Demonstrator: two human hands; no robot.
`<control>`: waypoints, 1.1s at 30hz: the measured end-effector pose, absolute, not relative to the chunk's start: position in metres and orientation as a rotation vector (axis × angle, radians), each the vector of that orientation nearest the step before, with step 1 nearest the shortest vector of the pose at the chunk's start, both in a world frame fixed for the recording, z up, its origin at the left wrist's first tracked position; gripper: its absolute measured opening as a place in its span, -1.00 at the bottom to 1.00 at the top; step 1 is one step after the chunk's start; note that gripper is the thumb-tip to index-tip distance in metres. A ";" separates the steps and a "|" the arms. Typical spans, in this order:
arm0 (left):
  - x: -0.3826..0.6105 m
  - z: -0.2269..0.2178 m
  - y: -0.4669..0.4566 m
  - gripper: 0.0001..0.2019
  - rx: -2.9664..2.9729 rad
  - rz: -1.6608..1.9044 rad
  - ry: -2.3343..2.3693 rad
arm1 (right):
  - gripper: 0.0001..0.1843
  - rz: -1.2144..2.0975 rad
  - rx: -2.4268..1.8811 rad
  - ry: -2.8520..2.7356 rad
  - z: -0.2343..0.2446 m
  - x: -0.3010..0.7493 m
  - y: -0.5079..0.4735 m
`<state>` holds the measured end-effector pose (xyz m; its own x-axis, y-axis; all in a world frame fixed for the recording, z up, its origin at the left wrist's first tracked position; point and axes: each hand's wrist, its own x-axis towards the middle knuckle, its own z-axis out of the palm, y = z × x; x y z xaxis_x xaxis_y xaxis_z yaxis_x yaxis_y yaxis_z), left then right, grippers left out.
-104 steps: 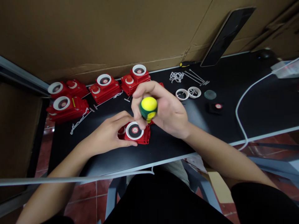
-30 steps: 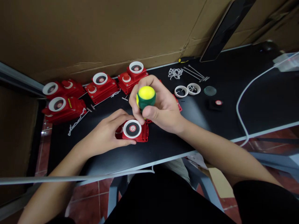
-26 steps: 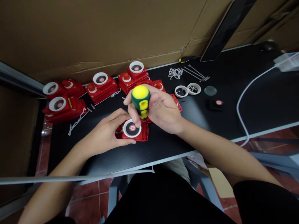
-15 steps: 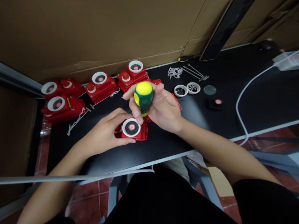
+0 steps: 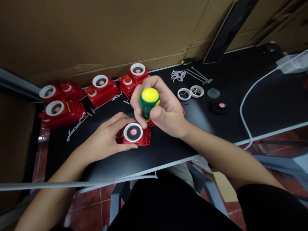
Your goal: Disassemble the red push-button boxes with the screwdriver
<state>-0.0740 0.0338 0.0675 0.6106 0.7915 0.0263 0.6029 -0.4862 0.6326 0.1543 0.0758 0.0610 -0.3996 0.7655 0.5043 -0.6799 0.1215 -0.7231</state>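
My left hand [image 5: 106, 136] is closed around the left side of a red box [image 5: 146, 138], thumb along its near edge. On top of the box is a white ring [image 5: 125, 136] with a black disc and a red-and-white round label. My right hand [image 5: 168, 112] grips a screwdriver [image 5: 149, 99] by its stubby green handle with a yellow end. It stands roughly upright at the box's far right corner, and its tip is hidden beneath the handle and fingers. Another red part shows partly behind my right hand.
Several similar red units [image 5: 104, 96] line the back and left of the black table [image 5: 115, 166]. To the right lie two white cups [image 5: 178, 93] with screws, white cord [image 5: 178, 75], metal rods [image 5: 197, 74], a clear disc [image 5: 213, 93] and a black labelled part [image 5: 219, 107]. A white cable [image 5: 243, 106] crosses the right side.
My right hand has turned and curled its fingers and thumb more closely around the screwdriver handle. The handle's yellow side mark has shifted from left to right. My left hand keeps its hold.
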 end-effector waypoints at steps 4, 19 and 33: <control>-0.075 0.067 0.034 -0.41 2.263 0.421 1.110 | -0.58 1.656 -0.124 -1.256 0.062 0.155 0.075; -0.074 0.069 0.034 -0.43 2.259 0.422 1.104 | -0.40 1.608 -0.118 -1.230 0.057 0.153 0.080; -0.076 0.066 0.033 -0.36 2.263 0.419 1.125 | -0.35 1.674 -0.212 -1.270 0.063 0.157 0.079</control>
<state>-0.0760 0.0334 0.0659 0.5967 0.8021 0.0246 0.6231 -0.4825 0.6156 0.1565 0.0795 0.0632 -0.4999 0.7708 0.3949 -0.5882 0.0325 -0.8080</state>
